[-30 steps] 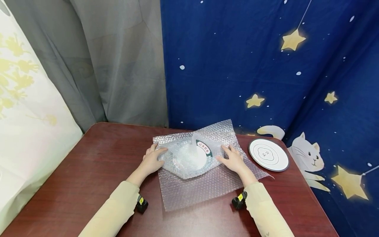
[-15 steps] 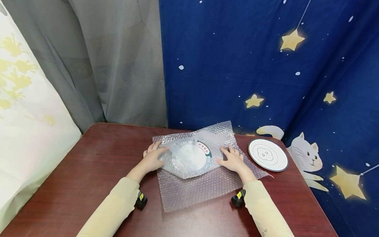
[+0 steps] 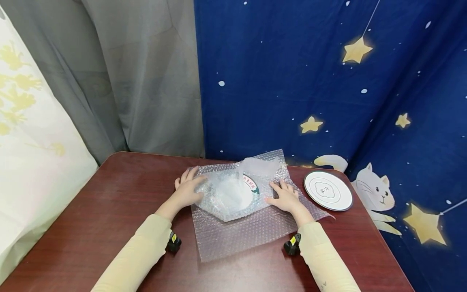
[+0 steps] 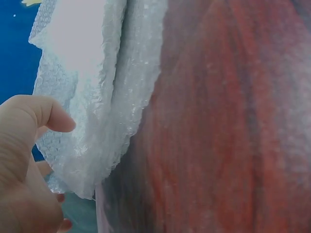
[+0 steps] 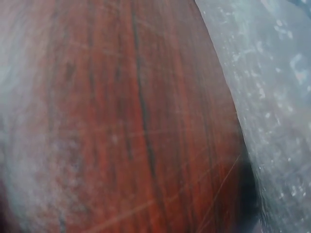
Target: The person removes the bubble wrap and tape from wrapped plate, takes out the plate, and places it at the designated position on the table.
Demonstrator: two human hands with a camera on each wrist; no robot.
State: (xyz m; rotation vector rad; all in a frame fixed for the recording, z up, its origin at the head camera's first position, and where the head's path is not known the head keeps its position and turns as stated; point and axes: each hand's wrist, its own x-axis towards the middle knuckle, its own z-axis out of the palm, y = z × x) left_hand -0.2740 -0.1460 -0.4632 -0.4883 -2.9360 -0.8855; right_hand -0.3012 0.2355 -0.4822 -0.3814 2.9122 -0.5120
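Observation:
A white plate (image 3: pixel 237 196) with a green band and red characters lies beneath a folded layer of clear bubble wrap (image 3: pixel 222 243) on the table. My left hand (image 3: pixel 187 190) rests on the left side of the fold, fingers spread. In the left wrist view, the thumb (image 4: pixel 60 119) lies over the bubble wrap's near side, with some fingertips partly hidden behind it. Fingers apart, my right hand (image 3: pixel 287 198) touches the fold's right side. Only bubble wrap (image 5: pixel 277 116) and table show in the right wrist view; the hand is out of that frame.
Another white plate (image 3: pixel 328 191), dark-rimmed with characters at its centre, sits at the right, just past the bubble wrap's corner. The table (image 3: pixel 127 194) is reddish-brown wood. Behind it hang a grey curtain (image 3: pixel 153 81) and a blue star-patterned curtain (image 3: pixel 262 81).
The loose flap at the top of the fold has spread out toward the back right, covering more of the plate's band. My left fingers have shifted slightly toward the back; my right hand stays nearly still.

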